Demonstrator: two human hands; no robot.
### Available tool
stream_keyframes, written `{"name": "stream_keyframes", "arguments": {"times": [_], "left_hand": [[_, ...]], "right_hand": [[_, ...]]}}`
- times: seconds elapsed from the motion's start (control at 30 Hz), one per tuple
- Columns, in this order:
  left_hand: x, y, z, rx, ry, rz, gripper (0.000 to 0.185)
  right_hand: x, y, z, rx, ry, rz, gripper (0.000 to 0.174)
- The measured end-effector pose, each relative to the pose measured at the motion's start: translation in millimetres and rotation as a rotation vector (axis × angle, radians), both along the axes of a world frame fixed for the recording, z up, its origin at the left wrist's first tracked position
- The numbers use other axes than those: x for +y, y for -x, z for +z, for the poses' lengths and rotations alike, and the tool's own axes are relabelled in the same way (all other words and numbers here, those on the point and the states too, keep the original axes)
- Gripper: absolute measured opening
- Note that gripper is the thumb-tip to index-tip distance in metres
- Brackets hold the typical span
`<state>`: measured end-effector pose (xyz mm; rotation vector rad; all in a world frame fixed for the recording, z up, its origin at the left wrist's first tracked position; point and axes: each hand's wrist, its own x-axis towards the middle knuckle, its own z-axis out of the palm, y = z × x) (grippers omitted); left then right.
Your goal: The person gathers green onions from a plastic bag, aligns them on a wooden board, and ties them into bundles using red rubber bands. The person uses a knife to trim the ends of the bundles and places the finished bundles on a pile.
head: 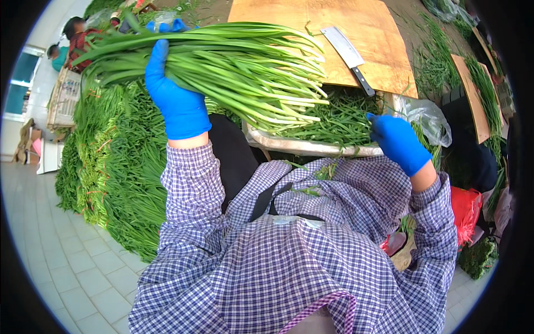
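A thick bunch of green garlic chives (233, 67) lies in my left hand (177, 96), which wears a blue glove; its thumb wraps the near side, and the pale stem ends point right. My right hand (398, 140), also blue-gloved, is curled at the right end of a tray (288, 144) filled with loose green leaves (346, 123). Whether it pinches a small scrap cannot be made out. Beyond the tray, a cleaver (346, 50) with a black handle rests on a wooden board (375, 25), its handle over the near edge.
A large heap of chive bundles (133, 167), several with red ties, stands on the tiled floor at left. Clear plastic (427, 121) hangs by the tray's right end. A red bag (465, 211) is at right. Two people (79, 44) are at the upper left near a crate (64, 98).
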<state>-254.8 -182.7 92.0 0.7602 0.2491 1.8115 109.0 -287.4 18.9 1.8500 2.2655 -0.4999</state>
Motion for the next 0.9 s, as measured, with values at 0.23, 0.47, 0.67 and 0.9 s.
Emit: {"name": "stream_keyframes", "arguments": {"times": [0.23, 0.47, 0.67, 0.9], "left_hand": [[-20.2, -15.6, 12.0, 0.163, -0.087, 0.114, 0.056], [-38.2, -48.0, 12.5, 0.228, -0.182, -0.005, 0.034], [-39.3, -44.8, 10.1, 0.235, -0.100, 0.075, 0.030], [-25.3, 16.1, 22.9, 0.012, -0.093, 0.167, 0.034]], "right_hand": [[-8.6, 73.1, 33.0, 1.040, -0.581, -0.145, 0.019], [16.1, 143.2, 47.2, 0.943, -0.725, -0.081, 0.022], [21.4, 134.3, 8.0, 0.865, -0.759, -0.070, 0.014], [18.9, 46.1, -24.7, 0.322, -0.218, -0.204, 0.032]]}}
